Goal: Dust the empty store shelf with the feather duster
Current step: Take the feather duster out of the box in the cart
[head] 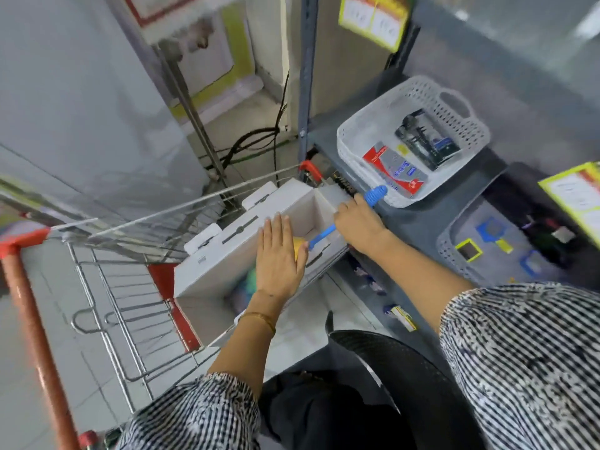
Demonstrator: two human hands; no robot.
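Note:
My right hand [358, 222] is shut on the blue handle of the feather duster [376, 192]. The ribbed handle end sticks out past my fingers toward the shelf. The blue shaft runs down-left into an open white cardboard box [227, 251], where a yellow part and blurred coloured feathers show. My left hand [278, 254] lies flat and open over the box, fingers spread, covering part of the duster's head. The grey shelf [415, 222] is to the right of both hands.
The box sits in a wire shopping cart [107, 306] with a red handle [32, 319]. A white basket [418, 92] with packets and a grey basket [454, 251] stand on the shelf. Black cables [253, 141] hang by the shelf's upright post. A black chair back [373, 362] is below.

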